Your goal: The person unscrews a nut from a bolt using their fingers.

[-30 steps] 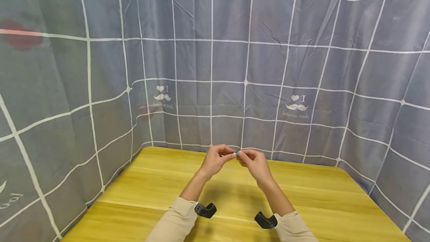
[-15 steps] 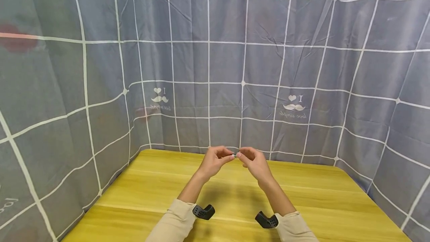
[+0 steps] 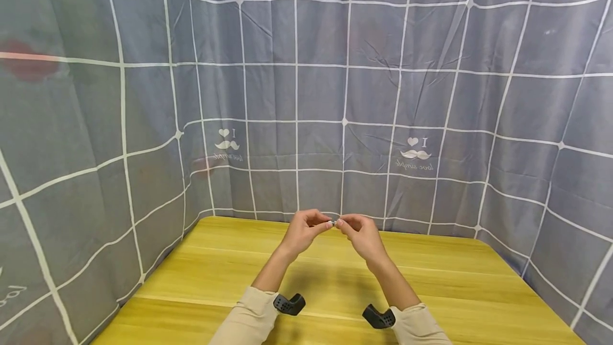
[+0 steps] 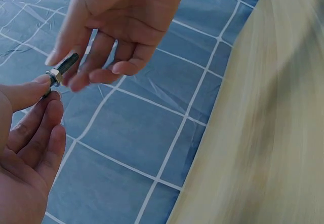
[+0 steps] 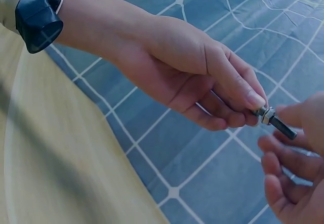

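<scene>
A small metal bolt (image 3: pixel 332 223) is held up between both hands above the table's far part. My left hand (image 3: pixel 299 234) pinches one end of it between thumb and fingers. A nut (image 4: pixel 55 75) with a washer-like rim sits partway along, and dark threads (image 5: pixel 284 127) run beyond it. Around the threaded end, the thumb and fingers of my right hand (image 3: pixel 365 237) are loosely bent; the threads show between them, and contact cannot be made out. The right fingers look slightly blurred in the left wrist view.
Below the hands lies a yellow wood-grain table (image 3: pixel 215 260). A grey curtain (image 3: pixel 321 95) with white grid lines hangs behind it and along both sides. Each wrist wears a black device (image 3: pixel 289 304) by a beige sleeve.
The head view has shifted a little, with the curtain pattern lower in it. Both hands remain raised together, and the right fingertips have moved slightly about the bolt.
</scene>
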Demonstrator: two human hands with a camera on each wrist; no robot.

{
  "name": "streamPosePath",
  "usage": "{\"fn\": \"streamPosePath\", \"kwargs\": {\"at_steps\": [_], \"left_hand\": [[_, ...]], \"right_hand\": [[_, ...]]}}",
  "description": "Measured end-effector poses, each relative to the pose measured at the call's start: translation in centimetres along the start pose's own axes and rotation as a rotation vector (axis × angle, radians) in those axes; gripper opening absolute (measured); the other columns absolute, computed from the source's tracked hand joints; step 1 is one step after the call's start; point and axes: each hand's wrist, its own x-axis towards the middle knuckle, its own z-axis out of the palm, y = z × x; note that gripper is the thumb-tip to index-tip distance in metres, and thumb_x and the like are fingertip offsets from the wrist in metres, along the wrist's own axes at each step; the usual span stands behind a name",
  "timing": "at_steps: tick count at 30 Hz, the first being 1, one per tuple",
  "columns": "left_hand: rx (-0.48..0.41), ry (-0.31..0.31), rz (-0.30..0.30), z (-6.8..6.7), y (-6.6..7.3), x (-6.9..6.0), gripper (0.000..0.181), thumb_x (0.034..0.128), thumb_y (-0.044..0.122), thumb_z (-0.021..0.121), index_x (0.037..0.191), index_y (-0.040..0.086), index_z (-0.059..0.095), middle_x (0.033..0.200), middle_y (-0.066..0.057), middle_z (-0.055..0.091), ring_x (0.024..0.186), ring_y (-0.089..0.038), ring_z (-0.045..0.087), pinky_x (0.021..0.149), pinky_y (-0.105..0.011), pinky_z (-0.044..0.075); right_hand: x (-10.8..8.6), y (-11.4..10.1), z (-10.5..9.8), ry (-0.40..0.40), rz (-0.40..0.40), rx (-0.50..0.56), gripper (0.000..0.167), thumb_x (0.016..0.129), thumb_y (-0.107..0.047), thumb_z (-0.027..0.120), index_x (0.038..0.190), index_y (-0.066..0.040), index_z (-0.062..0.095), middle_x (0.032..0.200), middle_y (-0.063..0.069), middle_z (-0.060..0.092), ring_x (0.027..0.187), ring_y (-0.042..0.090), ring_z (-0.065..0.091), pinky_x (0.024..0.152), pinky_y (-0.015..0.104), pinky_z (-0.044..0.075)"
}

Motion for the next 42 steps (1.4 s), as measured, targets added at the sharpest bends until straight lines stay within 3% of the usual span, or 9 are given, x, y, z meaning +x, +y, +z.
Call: {"fn": "streamPosePath", "kwargs": {"at_steps": [7,11,16,21,25,31,34,37,42], "left_hand": [[-0.004,0.006,-0.006,-0.1,-0.2,-0.4,0.009,0.0958,0.005,0.075,0.102,-0.001,0.078,0.097,-0.01,0.075,0.084,-0.016,0.068,0.074,-0.031,0.053],[-0.02,0.004,-0.006,-0.1,-0.3,-0.4,0.01,0.0958,0.006,0.075,0.102,0.0,0.078,0.097,-0.01,0.075,0.084,-0.018,0.068,0.074,-0.03,0.053],[-0.025,0.001,-0.006,-0.1,-0.3,-0.3,0.011,0.0958,0.006,0.075,0.103,-0.002,0.078,0.098,-0.012,0.075,0.086,-0.021,0.07,0.074,-0.03,0.053],[-0.023,0.014,-0.008,-0.2,0.0,0.0,0.01,0.0953,0.004,0.075,0.103,-0.002,0.078,0.098,-0.012,0.075,0.086,-0.019,0.068,0.074,-0.03,0.053],[-0.021,0.014,0.008,-0.1,0.2,0.5,0.01,0.0953,0.001,0.074,0.103,-0.005,0.077,0.098,-0.016,0.075,0.086,-0.024,0.069,0.072,-0.03,0.052],[-0.018,-0.005,0.018,-0.4,2.4,0.0,0.011,0.0964,-0.003,0.07,0.103,-0.011,0.073,0.099,-0.022,0.073,0.085,-0.024,0.069,0.074,-0.031,0.053],[-0.033,0.0,0.016,-0.5,2.3,-0.2,0.011,0.0962,0.0,0.072,0.103,-0.008,0.075,0.099,-0.019,0.073,0.083,-0.018,0.068,0.074,-0.033,0.052],[-0.044,0.0,-0.001,-0.4,0.6,0.2,0.011,0.0959,0.005,0.075,0.104,-0.002,0.077,0.098,-0.014,0.074,0.083,-0.015,0.067,0.075,-0.036,0.053],[-0.048,-0.002,0.008,-0.2,0.5,0.1,0.01,0.0963,0.007,0.075,0.103,0.0,0.077,0.097,-0.012,0.074,0.085,-0.02,0.068,0.075,-0.036,0.054]], "right_hand": [[-0.1,0.4,0.3,-0.009,-0.059,0.048,0.015,0.096,-0.006,0.074,0.11,0.001,0.074,0.106,0.009,0.073,0.101,0.027,0.068,0.09,0.042,0.055],[-0.2,0.4,0.4,-0.004,-0.018,0.021,0.025,0.098,-0.018,0.075,0.117,-0.002,0.074,0.109,0.008,0.072,0.104,0.031,0.067,0.09,0.048,0.054],[-0.1,0.4,0.4,-0.016,-0.011,-0.007,0.021,0.102,-0.022,0.07,0.109,-0.004,0.078,0.098,0.003,0.074,0.096,0.026,0.066,0.087,0.044,0.053],[0.2,-0.1,0.3,-0.029,-0.056,0.034,0.017,0.096,-0.007,0.075,0.112,0.0,0.074,0.108,0.01,0.072,0.1,0.027,0.069,0.089,0.043,0.056],[0.4,-0.4,0.2,-0.013,-0.031,0.024,0.028,0.097,-0.016,0.076,0.12,-0.002,0.073,0.116,0.012,0.071,0.105,0.029,0.068,0.092,0.049,0.055],[0.1,-1.2,0.2,-0.009,-0.059,0.047,0.019,0.101,-0.015,0.07,0.111,0.0,0.076,0.105,0.009,0.073,0.098,0.026,0.067,0.09,0.044,0.054],[-0.6,-2.5,0.2,-0.01,-0.086,0.048,0.017,0.098,-0.003,0.071,0.113,0.006,0.072,0.109,0.015,0.071,0.099,0.029,0.066,0.087,0.039,0.053],[-0.6,-2.6,0.2,-0.005,-0.075,0.049,0.024,0.098,-0.001,0.071,0.119,0.009,0.069,0.118,0.02,0.069,0.105,0.034,0.066,0.09,0.042,0.053],[0.1,-0.3,0.3,0.007,-0.051,0.062,0.024,0.101,-0.012,0.07,0.117,0.005,0.072,0.113,0.014,0.072,0.106,0.033,0.066,0.091,0.041,0.053]]}}
